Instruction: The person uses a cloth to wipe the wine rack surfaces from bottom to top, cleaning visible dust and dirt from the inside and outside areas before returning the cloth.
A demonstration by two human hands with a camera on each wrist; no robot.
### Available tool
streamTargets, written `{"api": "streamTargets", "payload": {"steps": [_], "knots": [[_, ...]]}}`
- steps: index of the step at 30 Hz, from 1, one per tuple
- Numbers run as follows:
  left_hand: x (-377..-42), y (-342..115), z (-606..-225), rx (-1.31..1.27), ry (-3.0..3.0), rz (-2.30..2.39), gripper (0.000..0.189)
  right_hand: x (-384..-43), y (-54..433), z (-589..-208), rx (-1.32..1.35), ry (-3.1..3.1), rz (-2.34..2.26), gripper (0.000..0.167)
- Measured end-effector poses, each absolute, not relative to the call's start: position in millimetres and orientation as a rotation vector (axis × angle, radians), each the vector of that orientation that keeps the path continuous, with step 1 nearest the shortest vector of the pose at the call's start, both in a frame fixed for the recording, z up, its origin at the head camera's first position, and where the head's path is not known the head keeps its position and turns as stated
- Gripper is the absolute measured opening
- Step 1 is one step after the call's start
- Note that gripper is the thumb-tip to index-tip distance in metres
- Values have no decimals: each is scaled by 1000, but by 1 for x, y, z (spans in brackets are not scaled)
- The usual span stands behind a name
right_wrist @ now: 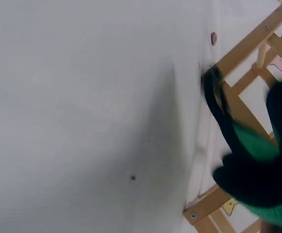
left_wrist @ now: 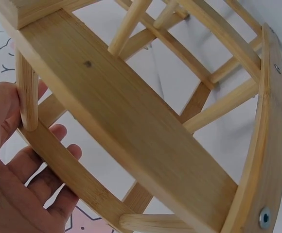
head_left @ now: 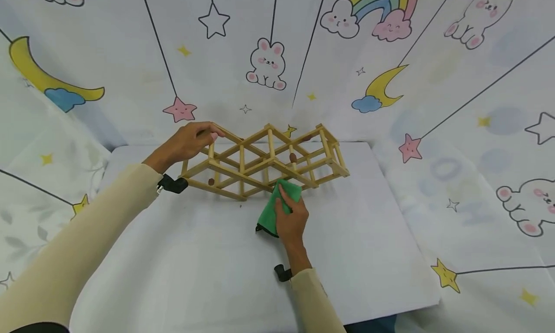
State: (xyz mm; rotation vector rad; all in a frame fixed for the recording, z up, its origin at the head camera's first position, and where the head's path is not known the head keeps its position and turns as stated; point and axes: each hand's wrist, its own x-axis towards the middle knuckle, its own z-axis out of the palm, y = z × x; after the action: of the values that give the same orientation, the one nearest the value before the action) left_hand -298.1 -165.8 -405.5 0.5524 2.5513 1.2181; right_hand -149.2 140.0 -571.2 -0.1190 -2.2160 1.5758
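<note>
Left hand (head_left: 188, 143) grips a wooden lattice rack (head_left: 270, 143), seemingly for steadiness. Right hand (head_left: 293, 221) clutches green cloth (head_left: 267, 214) at its front.

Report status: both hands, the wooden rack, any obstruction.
Left hand gripping wooden rack by one end. Right hand holding green cloth at rack's near edge, contact unclear. No obstruction visible between cloth and rack.

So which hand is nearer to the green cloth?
The right hand: it holds the green cloth. The left hand is farther off, gripping the left end of the wooden rack in the head view.
</note>
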Motion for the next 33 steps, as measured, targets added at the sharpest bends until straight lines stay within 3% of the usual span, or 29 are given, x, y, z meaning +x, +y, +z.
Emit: {"api": "streamTargets", "payload": {"steps": [7,19,33], "knots": [[-297,-166,-408,528,2544,1206,29,-146,147,-576,-180,-2387,1582,41],[-297,-169,-407,531,2548,1217,30,-149,169,-560,105,-2024,1452,40],[-299,-165,-409,558,2539,1210,30,-146,211,-582,-437,-2245,1298,41]]}}
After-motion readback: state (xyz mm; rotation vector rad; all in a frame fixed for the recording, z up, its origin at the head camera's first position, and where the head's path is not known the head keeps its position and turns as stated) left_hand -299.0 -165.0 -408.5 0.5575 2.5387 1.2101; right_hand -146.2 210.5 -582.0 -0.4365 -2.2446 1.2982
